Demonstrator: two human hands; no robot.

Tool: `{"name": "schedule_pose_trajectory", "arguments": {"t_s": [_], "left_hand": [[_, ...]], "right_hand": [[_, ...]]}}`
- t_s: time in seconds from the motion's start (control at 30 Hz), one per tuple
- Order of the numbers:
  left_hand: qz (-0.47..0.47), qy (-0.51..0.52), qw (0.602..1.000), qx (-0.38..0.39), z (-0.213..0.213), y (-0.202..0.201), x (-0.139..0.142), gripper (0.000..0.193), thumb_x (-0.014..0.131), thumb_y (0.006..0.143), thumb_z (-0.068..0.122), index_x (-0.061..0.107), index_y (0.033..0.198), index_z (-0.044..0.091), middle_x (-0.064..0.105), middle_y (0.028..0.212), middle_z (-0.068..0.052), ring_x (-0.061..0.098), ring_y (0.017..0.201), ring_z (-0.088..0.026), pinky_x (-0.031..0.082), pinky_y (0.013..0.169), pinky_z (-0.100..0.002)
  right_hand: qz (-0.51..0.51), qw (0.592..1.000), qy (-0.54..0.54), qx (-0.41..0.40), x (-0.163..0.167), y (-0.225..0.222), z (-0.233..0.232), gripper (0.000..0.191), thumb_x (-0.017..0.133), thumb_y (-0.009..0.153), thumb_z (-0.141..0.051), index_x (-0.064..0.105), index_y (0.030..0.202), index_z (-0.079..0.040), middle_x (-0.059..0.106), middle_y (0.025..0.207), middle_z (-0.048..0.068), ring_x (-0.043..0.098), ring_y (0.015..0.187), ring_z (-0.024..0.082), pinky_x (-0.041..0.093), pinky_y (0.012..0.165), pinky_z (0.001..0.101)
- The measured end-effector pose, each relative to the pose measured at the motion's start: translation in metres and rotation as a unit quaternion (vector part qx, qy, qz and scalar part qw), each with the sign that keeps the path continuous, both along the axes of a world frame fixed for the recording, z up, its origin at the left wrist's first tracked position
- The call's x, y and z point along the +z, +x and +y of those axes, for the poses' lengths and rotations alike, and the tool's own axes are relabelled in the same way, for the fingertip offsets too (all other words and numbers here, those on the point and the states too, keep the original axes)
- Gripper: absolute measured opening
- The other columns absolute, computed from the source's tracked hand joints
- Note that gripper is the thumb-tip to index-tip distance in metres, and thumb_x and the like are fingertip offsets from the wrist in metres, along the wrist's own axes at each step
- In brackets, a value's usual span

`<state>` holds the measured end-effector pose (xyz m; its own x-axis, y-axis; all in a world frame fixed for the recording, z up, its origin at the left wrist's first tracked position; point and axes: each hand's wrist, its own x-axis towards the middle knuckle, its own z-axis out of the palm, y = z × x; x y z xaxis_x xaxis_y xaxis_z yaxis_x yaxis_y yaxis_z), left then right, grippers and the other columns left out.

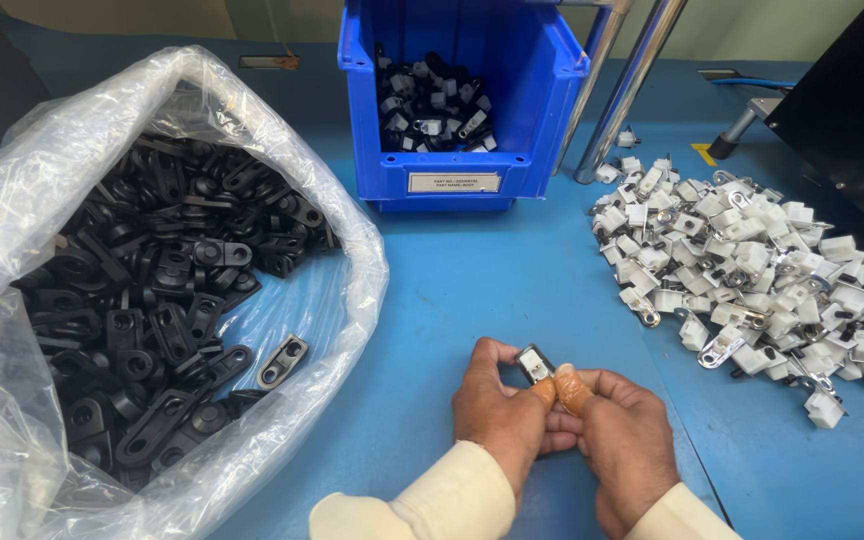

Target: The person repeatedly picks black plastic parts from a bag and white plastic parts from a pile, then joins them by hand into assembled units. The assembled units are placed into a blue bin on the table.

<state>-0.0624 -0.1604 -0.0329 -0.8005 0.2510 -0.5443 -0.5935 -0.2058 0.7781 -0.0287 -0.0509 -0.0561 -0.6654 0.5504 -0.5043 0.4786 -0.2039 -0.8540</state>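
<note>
we hold one small part (534, 364) between both hands, low and near the middle of the blue bench (472, 280). our left hand (505, 408) and right hand (620, 432) are pressed close together, both closed on it, thumbs meeting just under it while it pokes up above the fingertips. it looks like a black plastic body with a pale or metal face; we can't make out finer detail. we judge it light and stiff, small enough to slip from a loose pinch, so its side edges seem the best place to grip, keeping clear of the face. to our left a clear bag (12, 200) lies open, full of black plastic pieces (152, 290), one of them lying apart near the bag's mouth. to our right sits a loose heap of white pieces (742, 270) with metal tabs, well apart from our hands. behind, a blue bin (462, 170) holds a mix of black and white parts
</note>
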Motion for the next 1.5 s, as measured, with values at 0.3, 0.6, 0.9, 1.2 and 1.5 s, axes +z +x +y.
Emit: {"name": "schedule_pose_trajectory", "arguments": {"t_s": [0.3,0.6,0.9,1.2,1.5], "left_hand": [[-0.037,0.043,0.998,0.024,-0.003,-0.001,-0.001,0.033,0.056,0.094,-0.001,0.044,0.123,0.008,0.072,0.090,-0.018,0.075,0.068,-0.022,0.063,0.056,-0.031],[-0.017,-0.065,0.991,-0.112,-0.019,-0.020,-0.003,0.043,0.065,0.092,0.000,0.042,0.126,0.012,0.071,0.100,-0.014,0.074,0.073,-0.020,0.063,0.060,-0.032],[0.046,-0.069,0.993,-0.088,-0.002,-0.012,-0.009,0.029,0.071,0.089,0.009,0.071,0.118,0.007,0.077,0.089,-0.014,0.076,0.072,-0.019,0.061,0.055,-0.027],[-0.059,0.013,0.998,-0.028,0.012,-0.005,0.003,0.030,0.070,0.091,0.010,0.062,0.119,0.003,0.074,0.098,-0.014,0.077,0.083,-0.020,0.066,0.072,-0.031],[-0.080,0.023,0.992,-0.091,0.018,0.001,0.003,0.023,0.067,0.096,0.014,0.052,0.111,0.006,0.074,0.096,-0.017,0.077,0.081,-0.024,0.066,0.072,-0.036]], "right_hand": [[-0.026,0.997,-0.022,0.068,0.009,0.002,0.011,0.034,0.068,0.100,-0.034,0.074,0.094,-0.001,0.065,0.069,0.002,0.044,0.054,0.007,0.030,0.046,0.0240],[-0.019,0.992,0.077,0.099,0.004,0.001,0.009,0.024,0.072,0.095,-0.025,0.081,0.095,-0.002,0.054,0.062,0.004,0.035,0.049,0.010,0.026,0.043,0.0265],[0.043,0.983,0.146,0.101,0.004,-0.008,0.035,0.026,0.065,0.096,-0.019,0.077,0.092,0.004,0.074,0.075,0.009,0.065,0.061,0.015,0.055,0.057,0.0307],[0.038,0.994,-0.084,0.063,0.015,-0.003,0.059,0.046,0.056,0.102,-0.041,0.068,0.107,0.003,0.072,0.083,0.008,0.067,0.069,0.016,0.056,0.064,0.0315],[0.035,0.996,0.042,0.077,-0.004,-0.008,0.065,0.021,0.066,0.093,-0.016,0.075,0.096,0.002,0.071,0.079,0.011,0.061,0.065,0.018,0.048,0.056,0.0332]]}}
